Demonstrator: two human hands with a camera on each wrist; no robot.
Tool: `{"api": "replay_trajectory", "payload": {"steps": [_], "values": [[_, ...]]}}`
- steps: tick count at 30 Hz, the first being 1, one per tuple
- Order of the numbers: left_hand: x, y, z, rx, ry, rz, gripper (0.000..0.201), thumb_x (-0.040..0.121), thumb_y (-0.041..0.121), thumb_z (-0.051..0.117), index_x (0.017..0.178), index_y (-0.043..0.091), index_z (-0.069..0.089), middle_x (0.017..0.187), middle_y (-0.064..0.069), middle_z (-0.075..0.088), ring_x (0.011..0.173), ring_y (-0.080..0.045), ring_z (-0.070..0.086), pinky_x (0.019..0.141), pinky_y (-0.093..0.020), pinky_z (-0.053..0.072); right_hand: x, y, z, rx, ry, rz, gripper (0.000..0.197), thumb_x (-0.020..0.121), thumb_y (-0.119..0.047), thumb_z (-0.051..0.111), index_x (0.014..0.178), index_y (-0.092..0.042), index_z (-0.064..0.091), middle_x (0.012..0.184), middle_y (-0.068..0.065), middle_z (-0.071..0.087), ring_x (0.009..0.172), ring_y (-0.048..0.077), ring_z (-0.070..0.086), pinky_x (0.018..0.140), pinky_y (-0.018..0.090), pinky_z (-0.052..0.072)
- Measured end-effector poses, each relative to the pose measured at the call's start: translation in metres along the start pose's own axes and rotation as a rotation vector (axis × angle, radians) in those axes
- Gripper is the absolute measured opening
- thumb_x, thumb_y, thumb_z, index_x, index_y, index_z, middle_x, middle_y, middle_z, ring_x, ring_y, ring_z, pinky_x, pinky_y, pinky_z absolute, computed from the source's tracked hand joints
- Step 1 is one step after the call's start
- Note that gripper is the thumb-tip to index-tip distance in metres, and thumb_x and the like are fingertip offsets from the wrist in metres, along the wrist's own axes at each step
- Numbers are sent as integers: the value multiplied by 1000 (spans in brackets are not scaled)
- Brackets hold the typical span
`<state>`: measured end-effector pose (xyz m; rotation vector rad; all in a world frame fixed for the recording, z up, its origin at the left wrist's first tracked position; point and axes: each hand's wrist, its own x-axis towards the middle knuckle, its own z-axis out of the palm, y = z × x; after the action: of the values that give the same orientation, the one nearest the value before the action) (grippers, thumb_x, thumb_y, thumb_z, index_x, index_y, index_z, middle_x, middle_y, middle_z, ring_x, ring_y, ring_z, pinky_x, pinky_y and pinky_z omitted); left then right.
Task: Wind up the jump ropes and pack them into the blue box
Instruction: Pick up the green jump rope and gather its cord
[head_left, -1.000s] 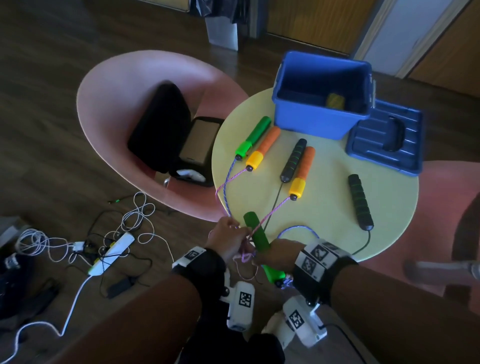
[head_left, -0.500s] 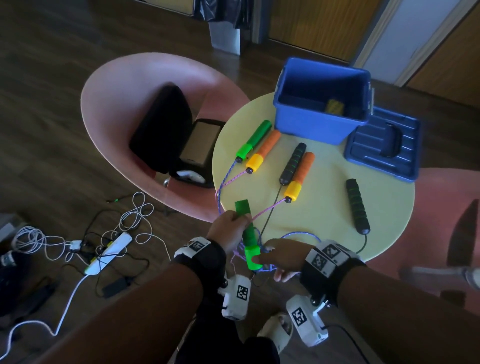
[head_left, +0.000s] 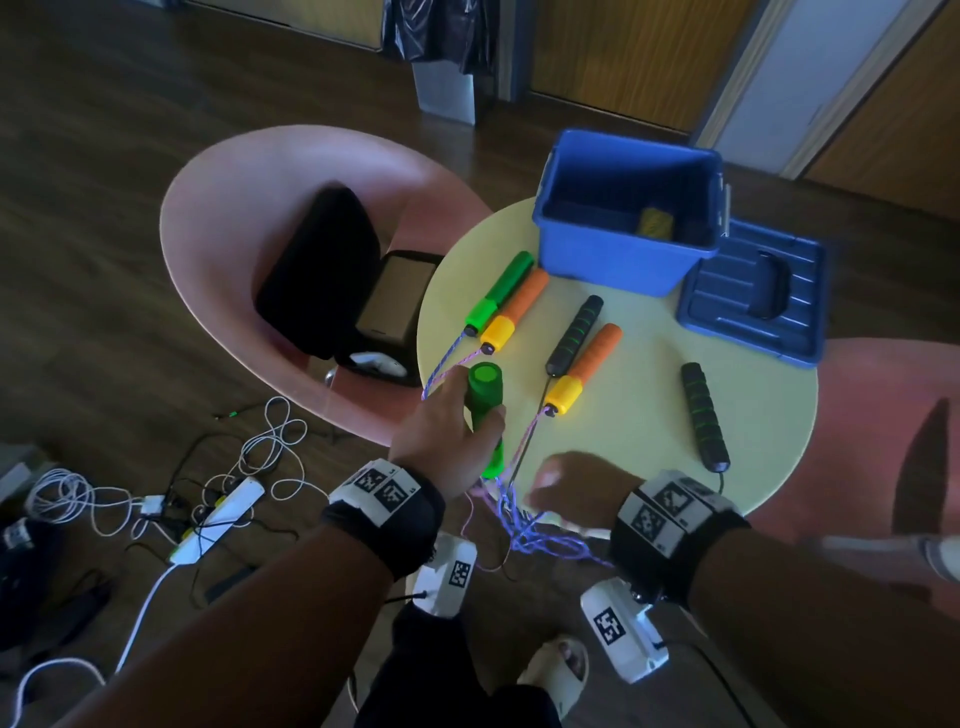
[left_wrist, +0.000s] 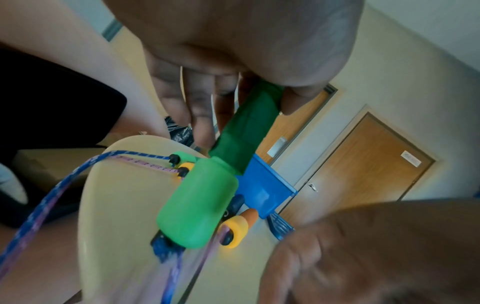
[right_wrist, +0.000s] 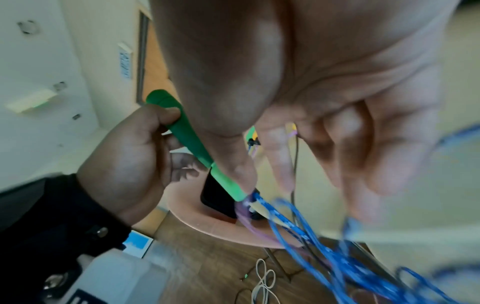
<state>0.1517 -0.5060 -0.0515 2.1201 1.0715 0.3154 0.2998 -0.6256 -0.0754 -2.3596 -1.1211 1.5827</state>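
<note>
My left hand (head_left: 457, 441) grips one green handle (head_left: 485, 400) and holds it upright over the near edge of the yellow table (head_left: 623, 441); the same handle (left_wrist: 202, 205) fills the left wrist view. Blue rope (head_left: 524, 530) hangs in loose loops from its lower end. My right hand (head_left: 571, 488) is just right of it, fingers curled over those blurred loops (right_wrist: 311, 246). The other green handle (head_left: 498, 293), two orange handles (head_left: 514, 312) and two black handles (head_left: 574, 335) lie on the table. The open blue box (head_left: 623, 260) stands at the table's far side.
The blue lid (head_left: 753, 301) lies right of the box, and a small yellow object (head_left: 655, 223) lies inside the box. A pink chair (head_left: 234, 208) with a black bag (head_left: 317, 270) stands left of the table. Cables and a power strip (head_left: 208, 493) lie on the floor.
My left hand has taken the green handle, stood it upright and lifted it toward the table. My right hand has let go of the handle and moved right, over the rope loops.
</note>
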Motion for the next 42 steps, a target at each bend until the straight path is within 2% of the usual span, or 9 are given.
{"api": "replay_trajectory", "payload": {"steps": [3, 9, 14, 19, 24, 30, 34, 40, 42], "values": [[3, 17, -5, 1, 30, 83, 26, 87, 48, 59, 89, 31, 39, 67, 8, 55, 71, -16, 57, 56, -30, 36, 1, -10, -11, 123, 342, -188, 52, 82, -38, 76, 122, -17, 52, 111, 2, 56, 107, 22, 58, 88, 32, 46], [20, 37, 0, -395, 34, 82, 36, 78, 54, 62, 106, 32, 56, 91, 9, 62, 84, -7, 59, 76, -26, 50, 4, -34, -31, 338, 315, -376, 47, 80, -49, 69, 122, -29, 62, 107, -11, 72, 99, 6, 67, 86, 26, 54], [13, 12, 17, -569, -409, -106, 42, 85, 45, 64, 117, 17, 57, 92, -4, 67, 81, -9, 62, 71, -6, 44, -22, -56, -58, 1160, 385, -445, 6, 97, -17, 63, 99, -11, 61, 95, 12, 73, 82, 23, 74, 69, 33, 58], [-8, -57, 38, -93, -513, -166, 39, 77, 61, 54, 75, 25, 67, 82, 2, 73, 83, -15, 67, 87, -38, 52, -49, -54, -108, 1703, 466, -388, 9, 97, -19, 57, 99, -14, 50, 74, 7, 57, 63, 27, 66, 75, 44, 56], [-10, -57, 23, -254, -338, -311, 27, 99, 29, 51, 72, 31, 54, 73, 2, 60, 77, -20, 60, 88, -44, 52, -65, -37, -115, 1204, 494, -335, 15, 89, -3, 60, 84, -13, 51, 73, 10, 51, 39, 19, 46, 43, 20, 35], [-2, 7, 9, -453, -248, -86, 22, 79, 37, 51, 76, 16, 56, 67, 2, 55, 66, -15, 50, 73, -39, 43, -63, -43, -60, 293, -1, -194, 45, 85, -8, 65, 110, -39, 45, 78, 13, 63, 39, 13, 58, 39, 20, 42], [5, 21, -1, -613, -241, -110, 11, 78, 28, 55, 68, 23, 54, 52, 3, 48, 50, -17, 42, 57, -34, 37, -59, -43, -60, 518, 43, -240, 18, 74, -6, 66, 90, -7, 57, 61, 11, 54, 39, 20, 51, 42, 24, 41], [-17, -32, -16, -205, -312, -94, 32, 73, 52, 48, 65, 22, 54, 55, 1, 57, 55, -12, 53, 64, -36, 46, -87, -41, -117, 1463, 270, -492, 23, 90, -7, 55, 74, -14, 70, 80, 8, 69, 65, 21, 64, 58, 30, 49], [-27, -57, -12, -81, -340, -166, 29, 85, 46, 49, 66, 24, 53, 63, 2, 61, 66, -18, 58, 74, -39, 50, -87, -33, -133, 1634, 377, -526, 14, 93, -13, 56, 91, -15, 69, 100, 4, 70, 78, 21, 72, 67, 30, 54]]}}
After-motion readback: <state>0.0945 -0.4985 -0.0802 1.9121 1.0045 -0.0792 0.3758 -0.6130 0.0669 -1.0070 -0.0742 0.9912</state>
